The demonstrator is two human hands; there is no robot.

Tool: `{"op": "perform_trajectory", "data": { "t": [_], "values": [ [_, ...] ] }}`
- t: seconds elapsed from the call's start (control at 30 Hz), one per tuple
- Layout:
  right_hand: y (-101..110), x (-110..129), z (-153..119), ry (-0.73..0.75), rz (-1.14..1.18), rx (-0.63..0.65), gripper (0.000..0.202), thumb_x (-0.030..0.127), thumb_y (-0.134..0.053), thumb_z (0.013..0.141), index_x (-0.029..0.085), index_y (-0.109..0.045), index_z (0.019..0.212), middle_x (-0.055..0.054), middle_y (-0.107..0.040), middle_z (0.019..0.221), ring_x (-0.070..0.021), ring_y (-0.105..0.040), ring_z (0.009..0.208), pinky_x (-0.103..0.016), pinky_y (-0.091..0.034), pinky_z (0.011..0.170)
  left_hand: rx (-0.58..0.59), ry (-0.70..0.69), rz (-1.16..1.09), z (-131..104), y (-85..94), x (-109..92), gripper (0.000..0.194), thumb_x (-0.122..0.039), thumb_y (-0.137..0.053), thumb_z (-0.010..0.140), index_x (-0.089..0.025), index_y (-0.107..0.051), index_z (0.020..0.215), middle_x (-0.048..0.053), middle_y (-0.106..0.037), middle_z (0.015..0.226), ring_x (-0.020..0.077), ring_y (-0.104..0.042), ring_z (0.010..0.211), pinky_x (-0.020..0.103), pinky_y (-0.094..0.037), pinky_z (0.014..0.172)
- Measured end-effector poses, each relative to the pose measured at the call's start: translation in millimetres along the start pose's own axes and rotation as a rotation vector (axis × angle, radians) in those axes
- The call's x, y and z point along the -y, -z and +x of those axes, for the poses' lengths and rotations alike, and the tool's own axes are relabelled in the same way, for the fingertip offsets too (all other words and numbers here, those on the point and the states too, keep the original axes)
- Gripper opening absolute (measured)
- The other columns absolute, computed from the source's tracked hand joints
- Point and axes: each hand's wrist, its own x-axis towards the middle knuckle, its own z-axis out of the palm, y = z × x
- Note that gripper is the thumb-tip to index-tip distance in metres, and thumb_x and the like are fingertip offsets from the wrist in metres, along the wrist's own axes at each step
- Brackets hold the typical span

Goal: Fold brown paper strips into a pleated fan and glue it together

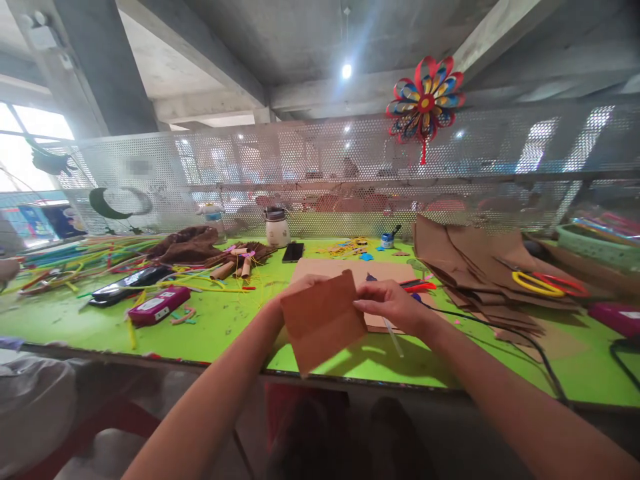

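Observation:
A piece of brown kraft paper point(325, 323) is held up at a tilt above the near edge of the table, a faint crease running across it. My left hand point(303, 283) grips it from behind at the left; the paper hides most of those fingers. At the right edge, the thumb and fingertips of my right hand point(387, 300) pinch the paper. Beneath both hands lies a tan board or stack of sheets point(320, 267). A translucent stick point(393, 339) pokes out below my right hand, and a red-handled tool point(419, 286) lies just beyond it.
Brown paper sheets point(465, 267) are piled at the right, with yellow-and-red-handled scissors point(545, 283) on top. A black cord point(525, 340) runs across the right side. A purple box point(159, 305), phone point(293, 252), jar point(277, 227) and paper rolls point(227, 267) lie left and back on the green table point(225, 327).

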Motion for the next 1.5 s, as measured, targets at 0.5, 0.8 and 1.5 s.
{"op": "perform_trajectory", "data": {
  "t": [0.5,0.8,1.5],
  "values": [
    [15.4,-9.0,56.0,-0.081,-0.764,0.308,0.02,0.024,-0.055,0.077,0.015,-0.072,0.083,-0.001,-0.066,0.067,-0.0116,-0.052,0.057,-0.021,-0.038,0.053,0.122,0.003,0.241,6.1,13.0,16.8,0.026,-0.034,-0.057,0.075,-0.014,-0.07,0.085,0.004,-0.068,0.076,0.015,-0.057,0.069,0.023,-0.04,0.06],
    [-5.9,-34.1,38.9,-0.017,-1.015,0.077,0.021,0.026,-0.056,0.08,0.014,-0.071,0.088,-0.011,-0.067,0.086,-0.0203,-0.058,0.079,-0.028,-0.039,0.07,0.114,0.115,0.379,6.4,16.2,32.1,0.022,-0.031,-0.061,0.067,-0.014,-0.069,0.079,0.004,-0.065,0.074,0.015,-0.054,0.065,0.023,-0.035,0.055],
    [3.1,-35.4,44.6,-0.041,-1.161,0.156,0.013,0.022,-0.056,0.081,0.016,-0.067,0.083,-0.004,-0.068,0.08,-0.014,-0.058,0.07,-0.021,-0.039,0.062,0.142,0.023,0.481,10.8,7.4,38.1,0.014,-0.024,-0.066,0.068,-0.015,-0.07,0.079,0.0,-0.062,0.07,0.0116,-0.051,0.062,0.021,-0.035,0.054]
  ]
}}
